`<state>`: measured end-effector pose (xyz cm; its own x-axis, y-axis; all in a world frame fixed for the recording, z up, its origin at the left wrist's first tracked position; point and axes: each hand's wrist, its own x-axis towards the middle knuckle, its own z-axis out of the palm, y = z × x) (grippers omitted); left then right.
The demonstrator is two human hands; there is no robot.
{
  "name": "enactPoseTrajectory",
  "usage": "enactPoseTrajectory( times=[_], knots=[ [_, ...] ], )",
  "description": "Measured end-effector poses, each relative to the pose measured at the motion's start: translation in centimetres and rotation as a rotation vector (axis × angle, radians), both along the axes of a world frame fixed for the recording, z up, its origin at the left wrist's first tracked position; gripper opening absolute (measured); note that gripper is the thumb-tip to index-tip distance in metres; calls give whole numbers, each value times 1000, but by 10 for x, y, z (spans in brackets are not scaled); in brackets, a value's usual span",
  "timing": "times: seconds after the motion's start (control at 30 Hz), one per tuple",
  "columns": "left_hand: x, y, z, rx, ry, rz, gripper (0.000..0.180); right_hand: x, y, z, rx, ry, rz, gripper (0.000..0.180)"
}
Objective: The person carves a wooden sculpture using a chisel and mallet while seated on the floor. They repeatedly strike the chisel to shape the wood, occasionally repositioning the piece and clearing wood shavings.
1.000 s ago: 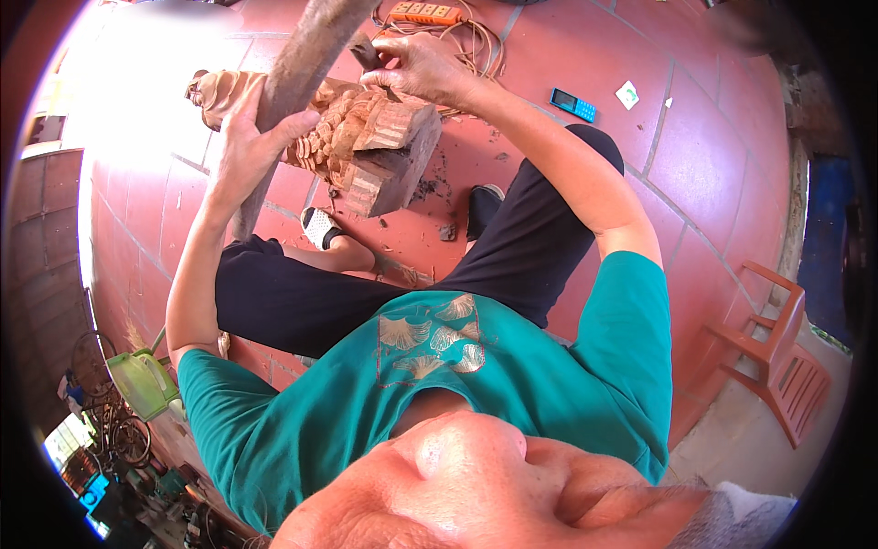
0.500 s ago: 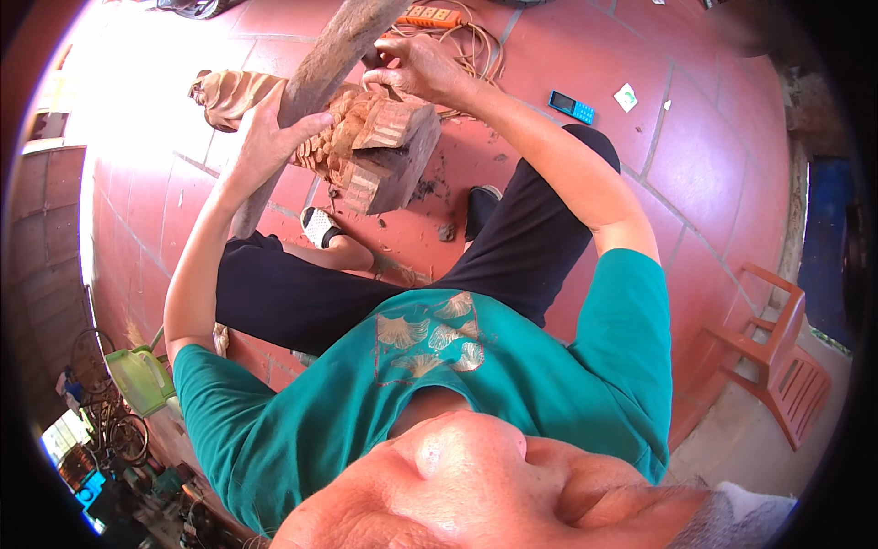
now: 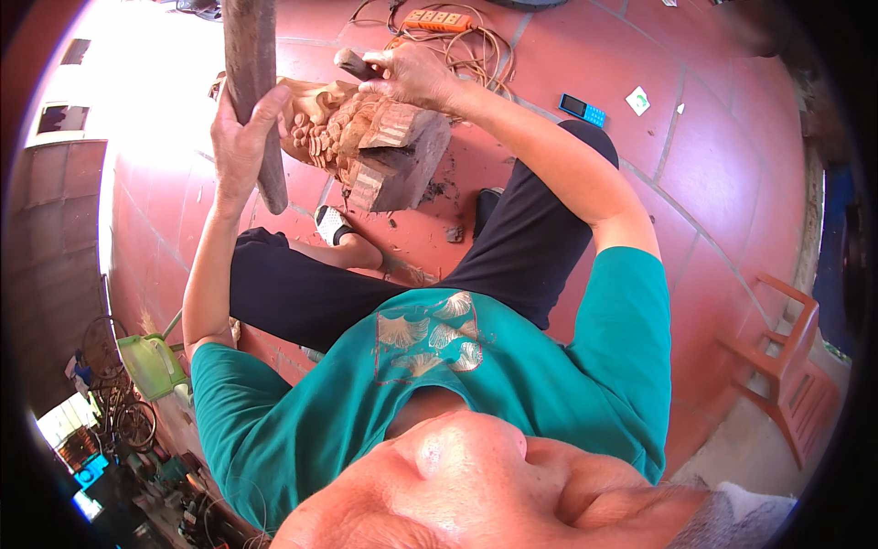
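My left hand [image 3: 243, 139] is wrapped round a thick, rough wooden club [image 3: 251, 57], held nearly upright in the picture above the carving's left part. A block of carved wood [image 3: 340, 128] lies between my feet, with rounded, beaded relief on its side and a rough, notched end towards the right. Over its far edge, my right hand [image 3: 410, 75] is closed round a chisel [image 3: 355, 64]; its dark, stubby handle points left, and the blade is hidden. The club and the chisel are apart.
An orange power strip [image 3: 437, 20] with coiled cable lies beyond the carving. A blue mobile phone [image 3: 583, 110] and a small white packet [image 3: 637, 101] are on the red tiles by my right knee. A brown plastic chair [image 3: 782, 366] stands at right, a green container [image 3: 151, 366] at left.
The club has swung from a slant to nearly upright, away from the chisel, as my left hand moved left. The chisel's handle now shows more clearly in my right hand.
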<state>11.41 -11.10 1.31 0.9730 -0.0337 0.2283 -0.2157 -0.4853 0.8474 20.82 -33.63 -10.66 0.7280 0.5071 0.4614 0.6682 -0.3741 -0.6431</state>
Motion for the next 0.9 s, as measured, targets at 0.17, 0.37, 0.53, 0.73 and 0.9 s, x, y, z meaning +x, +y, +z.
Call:
enactPoseTrajectory(
  times=[0.17, 0.37, 0.53, 0.73, 0.9],
  knots=[
    [8, 1, -30, 341, 269, -151, 64, 13, -1, -25, -24, -92, -13, 32],
    [-52, -20, -51, -307, 408, 82, 51, 11, -4, -12, -10, -144, -38, 33],
    [-111, -39, -106, -690, 299, 62, 57, 3, 6, -6, -19, -66, -14, 30],
    [-113, -57, -117, -899, 394, 2, 47, 10, -14, -12, -46, 2, 22, 37],
    [-103, -47, -140, -954, 502, -7, 46, 7, -18, -10, -61, 16, 30, 38]
  ],
)
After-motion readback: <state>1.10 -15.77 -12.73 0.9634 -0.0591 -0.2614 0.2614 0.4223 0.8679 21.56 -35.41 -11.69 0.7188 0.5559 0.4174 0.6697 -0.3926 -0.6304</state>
